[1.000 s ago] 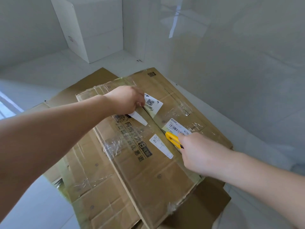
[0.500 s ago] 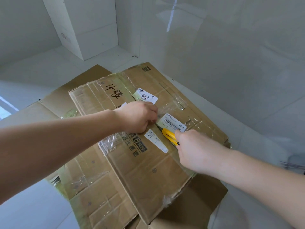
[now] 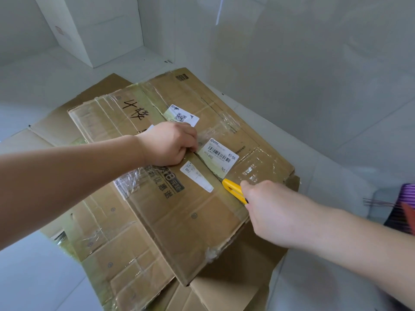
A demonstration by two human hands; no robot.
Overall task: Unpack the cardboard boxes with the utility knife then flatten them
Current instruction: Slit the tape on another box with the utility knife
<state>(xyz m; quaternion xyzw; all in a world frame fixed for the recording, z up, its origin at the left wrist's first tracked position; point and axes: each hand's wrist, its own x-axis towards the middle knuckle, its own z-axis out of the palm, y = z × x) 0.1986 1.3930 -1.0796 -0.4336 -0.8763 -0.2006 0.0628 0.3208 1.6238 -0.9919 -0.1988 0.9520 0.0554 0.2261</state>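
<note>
Lying at centre frame, the taped cardboard box (image 3: 179,198) rests on flattened cardboard (image 3: 125,261) spread over the pale floor (image 3: 33,277). We see our right hand (image 3: 274,212) at lower right wrapped round the yellow utility knife (image 3: 234,190), whose tip sits on the box's middle seam; its blade is hidden from us. Our left hand (image 3: 168,143), fingers curled, presses near the seam, what it pinches unclear. A barcode label (image 3: 221,154) reads "NA", a smaller sticker (image 3: 195,176) "WU", beside a QR label (image 3: 182,115). A purple object (image 3: 404,207) is cut off at right.
</note>
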